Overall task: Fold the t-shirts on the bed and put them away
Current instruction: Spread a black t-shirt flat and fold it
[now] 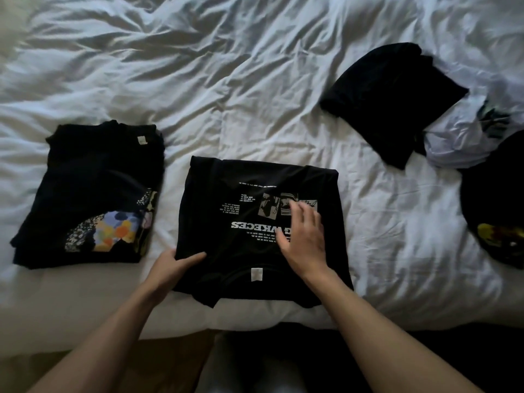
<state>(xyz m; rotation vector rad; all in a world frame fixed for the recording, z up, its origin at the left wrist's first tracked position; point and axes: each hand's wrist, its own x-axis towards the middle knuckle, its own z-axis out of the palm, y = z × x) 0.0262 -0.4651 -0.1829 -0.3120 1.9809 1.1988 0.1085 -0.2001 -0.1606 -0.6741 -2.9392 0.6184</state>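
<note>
A folded black t-shirt with white print (226,194) lies on the white duvet (198,66) near the bed's front edge. My left hand (173,265) grips its near left edge, thumb on top and fingers tucked under the fabric. With fingers spread flat, my right hand (303,236) presses on the printed front. To the left sits a folded stack of black shirts with a colourful print (90,199). At the back right lies a loosely folded black shirt (388,100).
At the right edge a crumpled white shirt (467,137) and a black shirt with a yellow print (496,217) lie in a heap. The bed's front edge runs just below the shirt; a wooden floor (158,353) shows beneath.
</note>
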